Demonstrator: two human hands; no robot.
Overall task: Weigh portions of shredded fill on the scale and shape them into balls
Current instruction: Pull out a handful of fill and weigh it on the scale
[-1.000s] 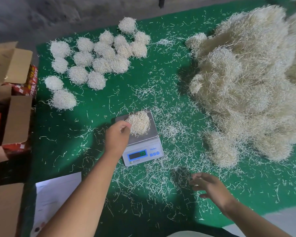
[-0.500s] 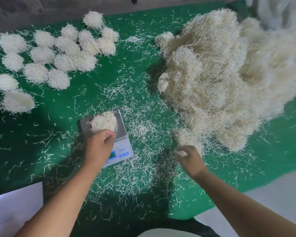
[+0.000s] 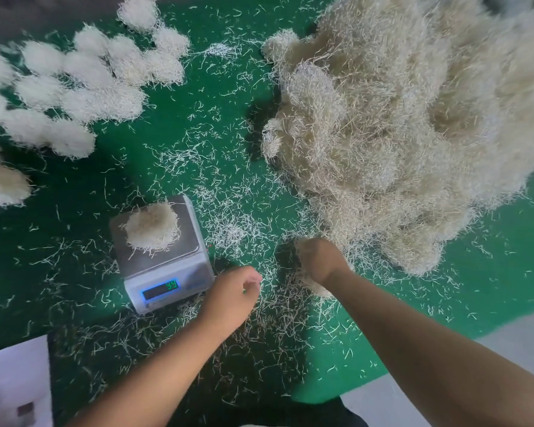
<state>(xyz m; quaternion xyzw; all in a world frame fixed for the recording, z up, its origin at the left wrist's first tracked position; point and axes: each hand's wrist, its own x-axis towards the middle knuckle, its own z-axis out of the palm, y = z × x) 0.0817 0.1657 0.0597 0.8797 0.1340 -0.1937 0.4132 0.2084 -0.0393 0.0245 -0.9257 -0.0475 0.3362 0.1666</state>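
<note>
A small grey scale with a lit display sits on the green mat. A clump of pale shredded fill rests on its steel platform. My left hand hovers just right of the scale's front corner, fingers loosely curled; whether it pinches any strands I cannot tell. My right hand is closed on shredded fill at the near edge of the big fill heap. Several finished fill balls lie at the far left.
Loose strands litter the mat around the scale and between my hands. A white paper sheet lies at the near left. The mat's near right edge meets a grey floor.
My left hand has left the portion on the scale and drawn back to the right of it. My right hand has reached forward into the edge of the heap and closed on fill.
</note>
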